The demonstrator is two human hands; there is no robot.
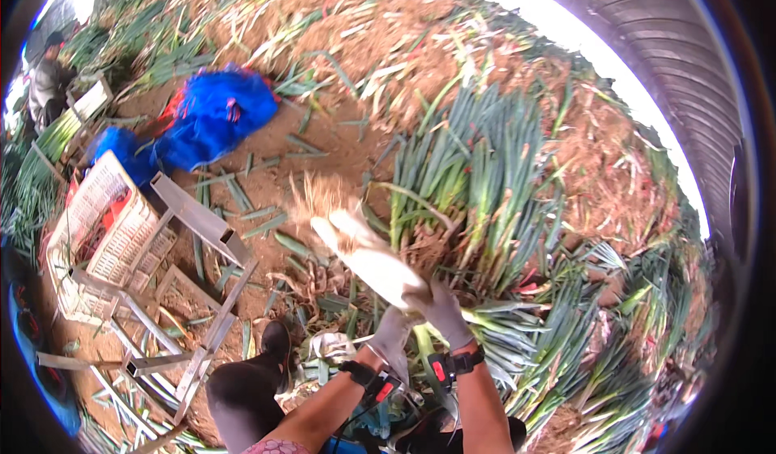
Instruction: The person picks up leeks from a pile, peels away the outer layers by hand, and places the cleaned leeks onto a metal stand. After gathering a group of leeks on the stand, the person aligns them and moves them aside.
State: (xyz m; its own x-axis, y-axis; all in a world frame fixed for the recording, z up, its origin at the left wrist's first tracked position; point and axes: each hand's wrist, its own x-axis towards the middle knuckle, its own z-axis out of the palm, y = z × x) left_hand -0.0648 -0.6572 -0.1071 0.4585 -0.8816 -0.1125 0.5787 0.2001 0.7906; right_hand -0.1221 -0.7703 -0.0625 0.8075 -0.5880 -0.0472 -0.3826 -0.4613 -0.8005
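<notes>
A bunch of large green onions is in both my hands, its thick white stalks slanting up and left to a blurred tuft of pale roots. My left hand, in a grey glove, closes round the lower stalks. Just right of it and a little higher, my right hand, gloved likewise, grips the same bunch. Green leaves spread to the right beside my right hand; I cannot tell which belong to this bunch. Behind it, a thick stand of green onions leans against the soil-covered heap.
At left are a metal frame stand, a cream plastic crate and a blue mesh heap. More green onions lie at right. Cut leaves litter the earth floor. Another person is at the far left.
</notes>
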